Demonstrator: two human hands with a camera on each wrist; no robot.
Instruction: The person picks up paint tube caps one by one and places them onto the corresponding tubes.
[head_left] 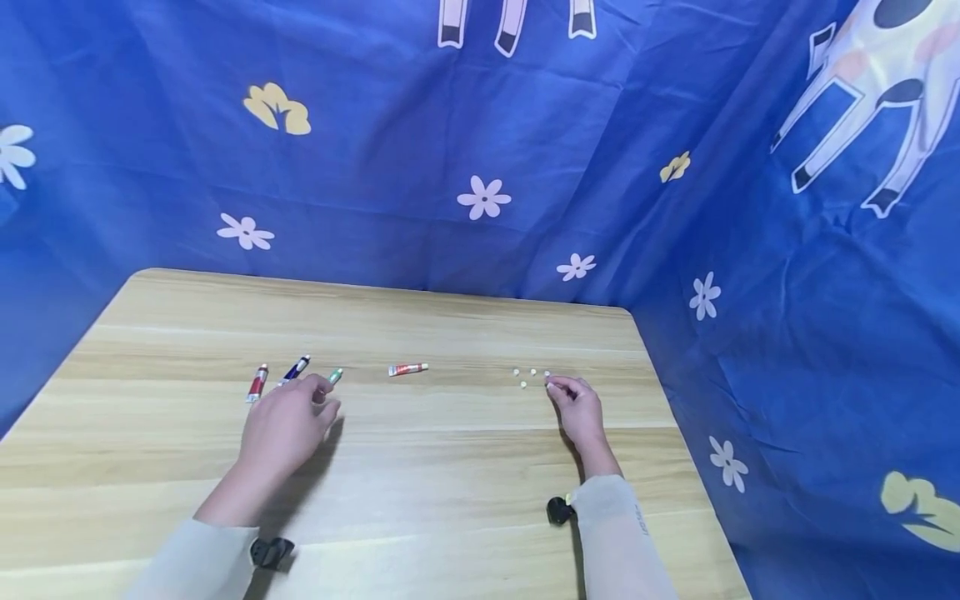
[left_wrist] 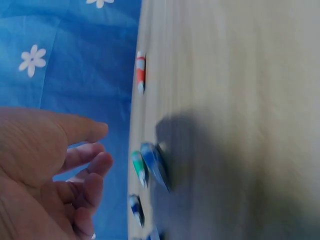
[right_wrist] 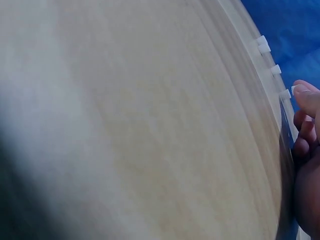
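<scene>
Several small paint tubes lie in a row on the wooden table (head_left: 450, 467): a red one (head_left: 257, 382), a blue one (head_left: 296, 368), a green one (head_left: 335, 376) and an orange one (head_left: 407, 369). My left hand (head_left: 288, 427) hovers just in front of the green tube, fingers relaxed and holding nothing. The left wrist view shows that hand (left_wrist: 55, 170) beside the green tube (left_wrist: 138, 167), a blurred blue tube (left_wrist: 155, 166) and the orange tube (left_wrist: 141, 73). Several tiny white caps (head_left: 522, 384) lie to the right. My right hand (head_left: 577, 410) rests by them, its fingertip (right_wrist: 306, 97) against one cap (right_wrist: 285, 93).
Blue cloth with flower prints (head_left: 483, 198) hangs close behind the table and along its right side. The table's right edge (head_left: 675, 417) is near the right hand. Bare wood stretches in front of both hands.
</scene>
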